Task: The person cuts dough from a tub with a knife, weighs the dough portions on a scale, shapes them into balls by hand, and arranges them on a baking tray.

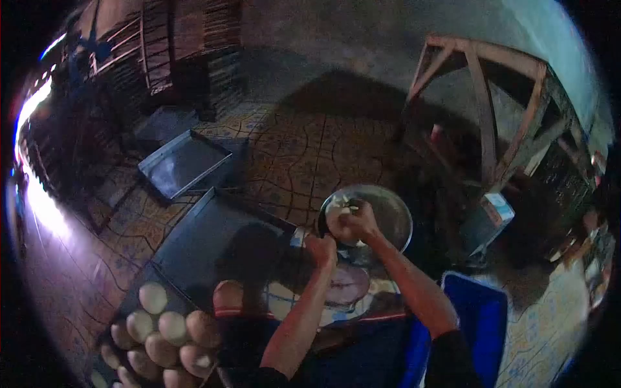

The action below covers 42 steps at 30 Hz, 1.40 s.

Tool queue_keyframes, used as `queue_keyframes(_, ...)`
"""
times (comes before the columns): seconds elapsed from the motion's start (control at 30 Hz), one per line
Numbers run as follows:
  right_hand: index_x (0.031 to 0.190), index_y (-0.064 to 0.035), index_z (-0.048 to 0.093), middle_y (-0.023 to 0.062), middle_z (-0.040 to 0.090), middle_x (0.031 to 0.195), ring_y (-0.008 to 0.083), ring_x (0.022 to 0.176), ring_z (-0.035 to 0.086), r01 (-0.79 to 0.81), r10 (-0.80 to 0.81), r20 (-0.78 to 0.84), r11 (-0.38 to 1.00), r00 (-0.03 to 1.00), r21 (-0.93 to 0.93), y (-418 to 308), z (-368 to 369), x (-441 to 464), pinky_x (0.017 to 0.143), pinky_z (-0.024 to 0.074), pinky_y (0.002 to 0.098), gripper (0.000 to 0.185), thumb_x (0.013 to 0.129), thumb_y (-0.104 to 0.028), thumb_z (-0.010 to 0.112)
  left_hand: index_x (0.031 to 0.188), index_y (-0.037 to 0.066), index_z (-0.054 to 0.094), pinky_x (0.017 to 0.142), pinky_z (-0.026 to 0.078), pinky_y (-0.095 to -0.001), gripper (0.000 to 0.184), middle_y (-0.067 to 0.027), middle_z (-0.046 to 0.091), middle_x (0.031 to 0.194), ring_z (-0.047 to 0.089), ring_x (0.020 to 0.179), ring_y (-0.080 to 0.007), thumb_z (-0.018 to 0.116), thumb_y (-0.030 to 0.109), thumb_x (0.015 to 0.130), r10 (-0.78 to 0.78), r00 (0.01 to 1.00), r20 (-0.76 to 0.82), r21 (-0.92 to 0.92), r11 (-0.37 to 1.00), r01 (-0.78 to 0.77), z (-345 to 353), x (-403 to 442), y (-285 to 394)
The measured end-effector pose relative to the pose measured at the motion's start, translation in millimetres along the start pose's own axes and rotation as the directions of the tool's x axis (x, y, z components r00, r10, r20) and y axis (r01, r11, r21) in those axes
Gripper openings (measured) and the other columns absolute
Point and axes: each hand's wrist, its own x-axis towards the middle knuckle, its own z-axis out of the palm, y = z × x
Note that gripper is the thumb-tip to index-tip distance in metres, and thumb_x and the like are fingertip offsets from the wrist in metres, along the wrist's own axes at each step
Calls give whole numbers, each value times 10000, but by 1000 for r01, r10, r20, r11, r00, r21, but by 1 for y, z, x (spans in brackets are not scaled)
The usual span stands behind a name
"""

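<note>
A wide metal bowl stands on the floor in front of me. Inside its left part shows a pale rounded mass with small whitish pieces on top. My right hand is over the bowl, its fingers bent against this mass. My left hand is closed at the bowl's lower left rim; what it grips is too small to make out. Just below the bowl lies a pinkish round thing. Several round, pale brown objects are heaped at the lower left, and one more sits apart from them.
Dark metal trays lie on the patterned tile floor at left, with another tray beyond. A blue bin stands beside my right arm. At right are a rectangular tin and a wooden frame. Dark racks stand at the back left.
</note>
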Motion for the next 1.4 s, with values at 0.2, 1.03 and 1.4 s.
queue_keyframes(0.2, 953, -7, 605, 113, 609, 867, 216, 789, 605, 99, 269, -217, 393, 938, 914, -70, -89, -46, 694, 501, 328, 312, 833, -247, 446, 838, -73, 585, 594, 467, -419, 279, -176, 601, 696, 583, 648, -306, 671, 80, 621, 179, 984, -17, -62, 982, -180, 4, 19, -42)
queue_keyframes(1.03, 985, -53, 572, 71, 600, 941, 142, 774, 568, -497, 719, 61, 414, 692, 762, -38, 123, -255, 704, 479, 310, 321, 888, -358, 594, 1119, 65, 584, 845, 440, -285, 300, -29, 579, 1005, 555, 924, -127, 580, 271, 901, -548, 727, 414, -540, 495, 681, -193, -162, -66)
queue_keyframes(1.4, 996, 8, 588, 56, 592, 934, 152, 889, 534, -347, 770, -144, 436, 622, 831, -34, 107, -256, 811, 429, 315, 323, 918, -297, 518, 1064, 4, 572, 804, 478, -288, 287, -44, 622, 981, 598, 854, -138, 627, 212, 874, -285, 749, 598, -497, 601, 625, -170, -161, -44)
